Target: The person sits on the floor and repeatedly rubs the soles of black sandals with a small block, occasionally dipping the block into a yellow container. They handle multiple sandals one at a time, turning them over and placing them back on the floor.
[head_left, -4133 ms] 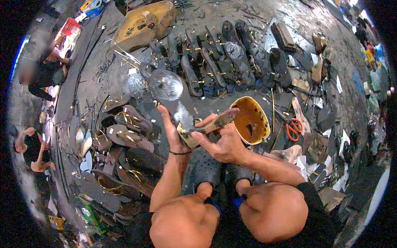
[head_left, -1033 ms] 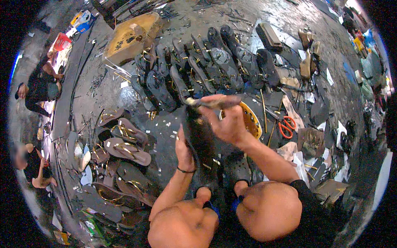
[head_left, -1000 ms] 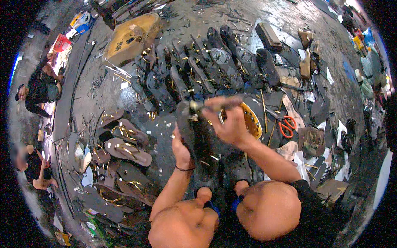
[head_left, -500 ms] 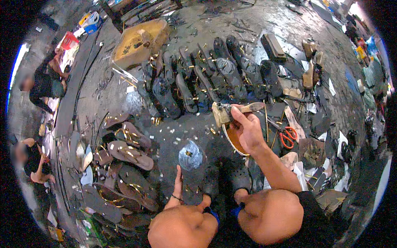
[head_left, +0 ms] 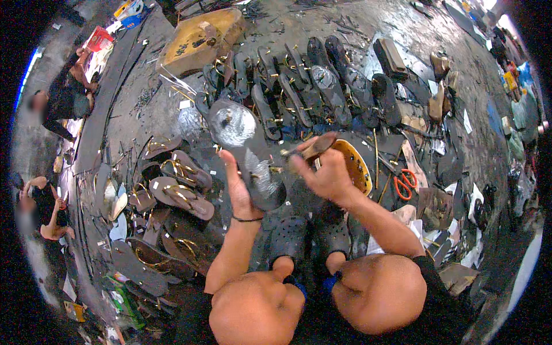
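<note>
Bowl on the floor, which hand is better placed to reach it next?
Probably your right hand: it holds the brush right by the bowl, while your left hand is farther away, supporting a sole.

Pale light is glinting off the sandal sole [head_left: 247, 150] here, the right hand [head_left: 332, 175] is blurring slightly, and dark, speckled edges are bending.

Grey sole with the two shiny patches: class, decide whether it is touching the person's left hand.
Touching. The head view shows the left hand holding the grey sole up, its palm against the sole's left edge.
</note>
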`<move>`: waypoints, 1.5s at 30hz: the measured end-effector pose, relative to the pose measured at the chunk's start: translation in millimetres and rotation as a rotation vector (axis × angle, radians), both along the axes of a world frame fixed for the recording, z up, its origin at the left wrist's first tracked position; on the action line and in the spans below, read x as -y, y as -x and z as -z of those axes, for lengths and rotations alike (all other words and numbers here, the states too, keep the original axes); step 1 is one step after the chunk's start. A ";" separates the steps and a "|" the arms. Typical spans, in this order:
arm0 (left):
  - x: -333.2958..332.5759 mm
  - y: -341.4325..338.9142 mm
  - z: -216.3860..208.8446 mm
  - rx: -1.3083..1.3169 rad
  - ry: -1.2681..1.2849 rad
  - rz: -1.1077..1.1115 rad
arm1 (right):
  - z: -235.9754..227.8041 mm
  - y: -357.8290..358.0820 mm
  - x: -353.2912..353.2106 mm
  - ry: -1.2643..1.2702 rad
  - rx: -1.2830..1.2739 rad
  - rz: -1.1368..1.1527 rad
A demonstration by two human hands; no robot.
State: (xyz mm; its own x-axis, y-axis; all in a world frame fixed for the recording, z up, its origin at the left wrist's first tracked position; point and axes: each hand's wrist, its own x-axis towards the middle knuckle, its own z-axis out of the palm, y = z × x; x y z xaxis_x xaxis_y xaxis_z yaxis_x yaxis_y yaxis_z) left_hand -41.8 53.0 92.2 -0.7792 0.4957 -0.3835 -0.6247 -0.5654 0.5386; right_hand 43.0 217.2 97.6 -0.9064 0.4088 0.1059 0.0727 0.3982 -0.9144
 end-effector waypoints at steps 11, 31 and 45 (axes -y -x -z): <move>0.5 1.0 14.2 0.000 -0.109 0.143 | -15.4 -8.6 28.0 0.182 -0.192 -0.045; -83.7 208.7 84.2 0.125 0.093 -0.131 | 31.6 -58.8 -14.6 0.216 0.080 0.195; 138.1 -11.9 137.3 -0.460 0.989 -0.570 | 15.9 -96.2 -53.0 -0.458 0.461 0.303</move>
State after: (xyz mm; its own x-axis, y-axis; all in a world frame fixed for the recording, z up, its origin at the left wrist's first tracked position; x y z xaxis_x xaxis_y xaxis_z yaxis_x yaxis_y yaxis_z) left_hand -29.9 -85.1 -45.1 -0.9509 -0.3077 -0.0335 -0.0613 0.0813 0.9948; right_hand 139.2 270.2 81.7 -0.7542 0.6555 -0.0390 0.5792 0.6360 -0.5100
